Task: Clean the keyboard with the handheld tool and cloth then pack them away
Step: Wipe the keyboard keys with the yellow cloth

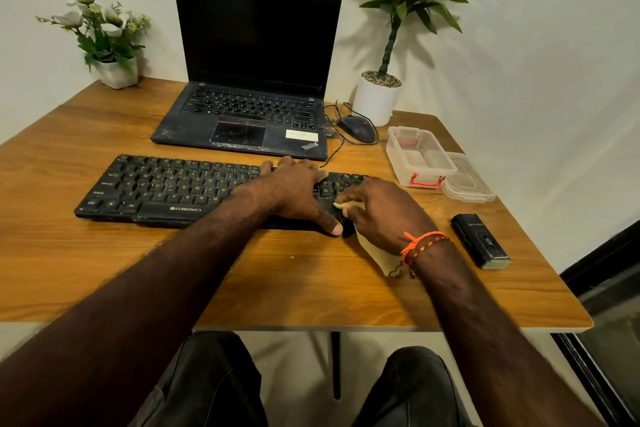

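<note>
Keyboard (166,187), desk centre: your left hand (294,191) lies flat on it, fingers spread, likely steadying it. Cloth (379,255): bunched under your right hand (384,211), fingers curled round it, wiping the right-end keys. Handheld tool (479,240): idle, right of you, near the open box (417,156).

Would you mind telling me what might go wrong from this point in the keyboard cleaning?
1. The left hand presses the black keyboard; keys may register if it is connected.
2. The pale yellow cloth under the right hand could snag keycaps.
3. The black handheld tool lies near the wooden table's right edge and could be knocked off.
</note>
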